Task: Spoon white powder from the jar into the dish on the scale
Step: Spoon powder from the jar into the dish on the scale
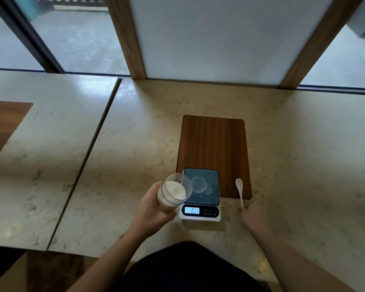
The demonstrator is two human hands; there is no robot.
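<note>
My left hand (150, 209) grips a clear glass jar (175, 191) of white powder, tilted with its open mouth toward the scale. A small clear round dish (198, 184) sits on the dark platform of the white digital scale (200, 217), whose lit display reads 031. Some white specks lie on the platform beside the dish. A white spoon (239, 190) lies on the counter right of the scale, bowl pointing away from me. My right hand (253, 214) rests at the spoon's handle end, fingertips touching it; whether it grips the handle is unclear.
A brown wooden board (214, 142) is set into the marble counter (135, 144) behind the scale. A seam (86, 161) splits the counter on the left. A wood-framed white panel (215, 39) and windows rise at the back.
</note>
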